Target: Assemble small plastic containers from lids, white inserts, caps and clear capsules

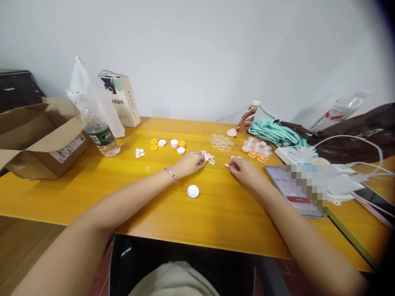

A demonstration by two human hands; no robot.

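Note:
My left hand (191, 163), a bracelet at its wrist, has its fingers curled together against a cluster of small white openwork pieces (207, 156). Whatever is between those fingers is hidden. My right hand (243, 169) pinches a small white piece (226, 165), with more white openwork pieces (235, 157) just behind the fingers. Nearer to me, between the forearms, lies a round white disc (193, 191). Beyond the left hand are white round parts (174, 143) and yellow round parts (182, 144). Clear rings (221, 142) sit in a group farther back.
Small white parts (140, 152) and a water bottle (103, 137) stand left, beside a cardboard box (46, 139). Clear-and-orange pieces (256, 149), a brown bottle (247, 118), green cloth (277, 133), a phone (293, 191) and a power strip with cables (285, 156) are right.

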